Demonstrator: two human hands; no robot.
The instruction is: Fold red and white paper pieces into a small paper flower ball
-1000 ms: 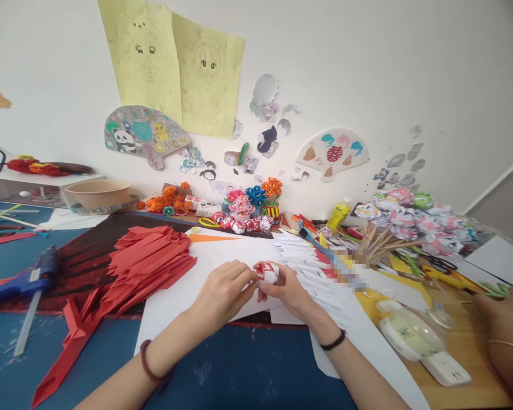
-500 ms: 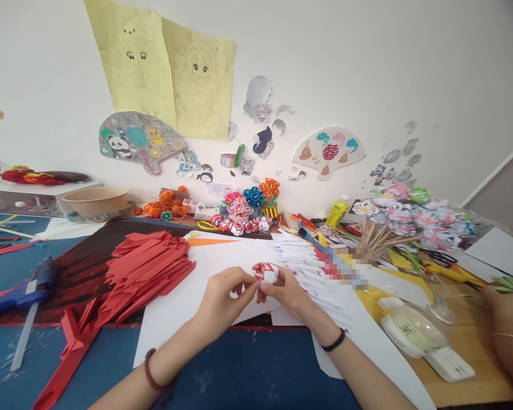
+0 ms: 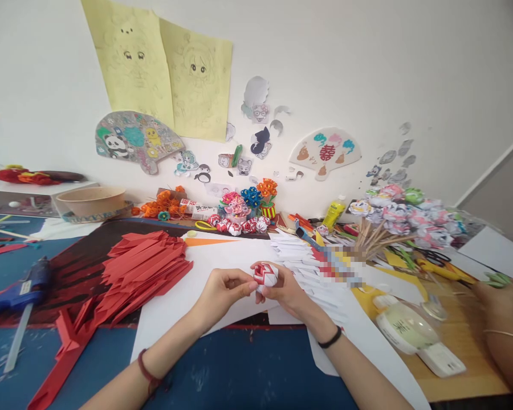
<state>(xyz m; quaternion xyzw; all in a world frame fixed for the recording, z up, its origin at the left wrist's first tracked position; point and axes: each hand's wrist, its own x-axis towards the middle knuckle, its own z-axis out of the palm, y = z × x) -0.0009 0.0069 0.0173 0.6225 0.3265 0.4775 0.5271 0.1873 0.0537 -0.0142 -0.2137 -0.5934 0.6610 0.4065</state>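
Over white paper sheets [image 3: 183, 296], left hand [image 3: 222, 290] and right hand [image 3: 282, 289] pinch the red-and-white paper ball [image 3: 265, 274] between them (fingers curled, ball nearer the right).

One sign reads clearly: a red Chinese double-happiness character, 囍, at the centre of the white fan-shaped paper cutout [image 3: 325, 152] fixed to the far wall, right of centre. The white box [image 3: 200, 209] lying at the far edge of the table, left of the paper flowers, carries red and dark print, too small to read. The label on the blue glue gun [image 3: 15, 289] at the near left is likewise illegible. A patch at centre right is blurred out
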